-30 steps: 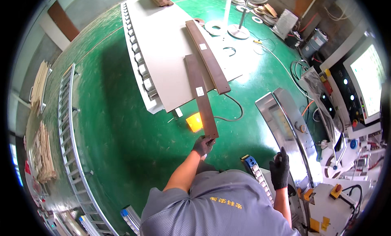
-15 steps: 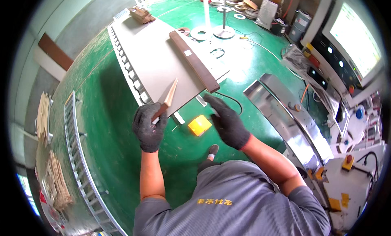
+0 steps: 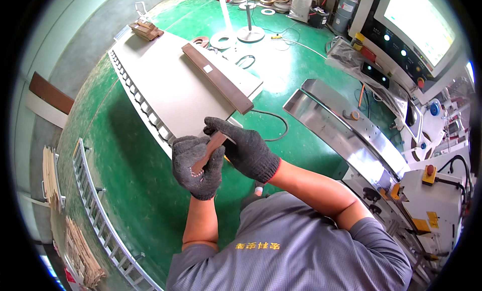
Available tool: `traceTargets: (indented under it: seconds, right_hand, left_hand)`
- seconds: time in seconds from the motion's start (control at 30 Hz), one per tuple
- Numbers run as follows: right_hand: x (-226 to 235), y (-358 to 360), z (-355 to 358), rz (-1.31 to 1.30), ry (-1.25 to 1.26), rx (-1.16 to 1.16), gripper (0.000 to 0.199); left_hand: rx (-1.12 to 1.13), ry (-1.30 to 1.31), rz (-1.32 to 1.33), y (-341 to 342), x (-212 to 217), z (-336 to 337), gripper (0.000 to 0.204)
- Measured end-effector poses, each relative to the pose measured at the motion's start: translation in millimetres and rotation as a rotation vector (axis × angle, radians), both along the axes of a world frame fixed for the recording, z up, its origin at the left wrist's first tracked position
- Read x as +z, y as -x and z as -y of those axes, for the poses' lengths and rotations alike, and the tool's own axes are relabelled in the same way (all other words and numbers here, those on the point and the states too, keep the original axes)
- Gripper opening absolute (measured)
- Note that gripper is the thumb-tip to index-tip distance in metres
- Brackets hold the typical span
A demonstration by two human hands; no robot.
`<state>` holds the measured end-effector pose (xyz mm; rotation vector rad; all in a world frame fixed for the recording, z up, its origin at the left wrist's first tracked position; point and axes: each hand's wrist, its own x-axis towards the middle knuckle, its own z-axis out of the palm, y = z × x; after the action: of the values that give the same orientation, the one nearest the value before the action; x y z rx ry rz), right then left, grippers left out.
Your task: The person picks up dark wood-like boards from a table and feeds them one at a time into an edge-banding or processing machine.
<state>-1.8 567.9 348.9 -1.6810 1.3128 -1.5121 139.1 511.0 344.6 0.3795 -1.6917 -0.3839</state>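
Observation:
My left hand (image 3: pixel 197 165), in a dark grey knitted glove, is closed round a short narrow brown board (image 3: pixel 210 151), its thumb lying along one side. From the right, my gloved right hand (image 3: pixel 246 146) meets the far end of the same board, fingers bent over it and thumb tucked underneath. The board is tilted, and the gloves cover part of it. Just beyond both hands is the near end of a pale long table (image 3: pixel 170 85), on which a long brown board (image 3: pixel 216 77) with a small white label lies flat.
A stack of brown boards (image 3: pixel 145 30) sits at the table's far end. To the left stands a metal roller rack (image 3: pixel 100 210). On the right are a shiny metal machine guard (image 3: pixel 341 125) and a control panel with a screen (image 3: pixel 419 22). A cable (image 3: pixel 286 125) loops beside the table.
My right hand has moved left and taken hold of the board, which my left hand has turned and drawn closer. The view has shifted to the right.

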Motion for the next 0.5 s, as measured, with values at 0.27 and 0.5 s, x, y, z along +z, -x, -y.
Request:
traceTargets:
  seconds: [0.27,0.5]
  right_hand:
    - [13,2,-12,-0.040,-0.136,-0.026,0.071]
    - [24,28,-26,-0.188,-0.102,-0.138,0.082]
  left_hand:
    - [-0.057,0.019,0.027,5,3,-10,0.031]
    - [-0.279,0.044,0.200,15,6,9,0.030]
